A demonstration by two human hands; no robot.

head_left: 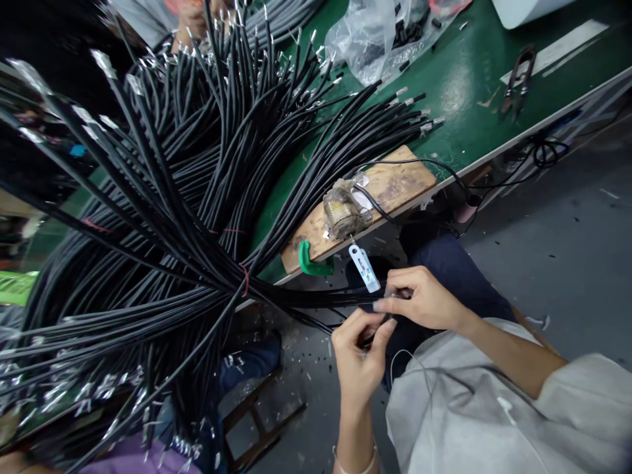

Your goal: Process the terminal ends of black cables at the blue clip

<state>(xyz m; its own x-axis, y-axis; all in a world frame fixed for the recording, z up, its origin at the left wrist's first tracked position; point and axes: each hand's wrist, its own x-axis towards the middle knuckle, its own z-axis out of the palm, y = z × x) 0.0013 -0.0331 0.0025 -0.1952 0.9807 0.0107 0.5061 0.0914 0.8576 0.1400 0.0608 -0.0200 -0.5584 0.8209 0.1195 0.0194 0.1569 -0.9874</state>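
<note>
My left hand (363, 352) is closed in a pinch near my lap, fingertips around the end of a black cable, mostly hidden by the fingers. Right beside it, my right hand (422, 296) is also pinched shut, on something small and dark at that same end; its shape is blurred. Several black cables (316, 297) run from the big bundle (197, 250) over the table edge to my hands. A red tie (245, 280) circles the bundle. Just above my fingers, a light blue clip (364, 268) sticks out from a small wrapped motor-like device (343, 210).
The device sits on a wooden board (395, 174), with a green clamp (313, 260) at the table edge. Snips (518, 82) and a plastic bag (365, 39) with black pieces lie on the green table (459, 85). Co-workers' hand (190, 20) and purple garment (143, 457) show.
</note>
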